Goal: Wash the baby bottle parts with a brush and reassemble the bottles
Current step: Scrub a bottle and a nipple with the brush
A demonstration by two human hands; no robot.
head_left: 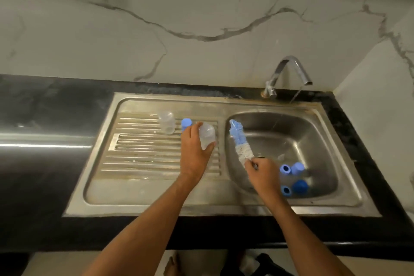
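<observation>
My left hand (194,152) grips a clear baby bottle body (207,135) over the right part of the ribbed drainboard (143,163). My right hand (262,173) holds the handle of a blue and white bottle brush (238,140), whose bristles point up and left above the left side of the sink basin (313,141). A second clear bottle body (167,122) stands on the drainboard at the back, with a blue cap (186,123) beside it. Several blue rings and caps (293,178) lie in the basin near its front right.
A chrome tap (289,74) at the back runs a thin stream of water into the basin. Black countertop (44,107) surrounds the steel sink, with a marble wall behind. Dark items lie on the floor below the counter edge.
</observation>
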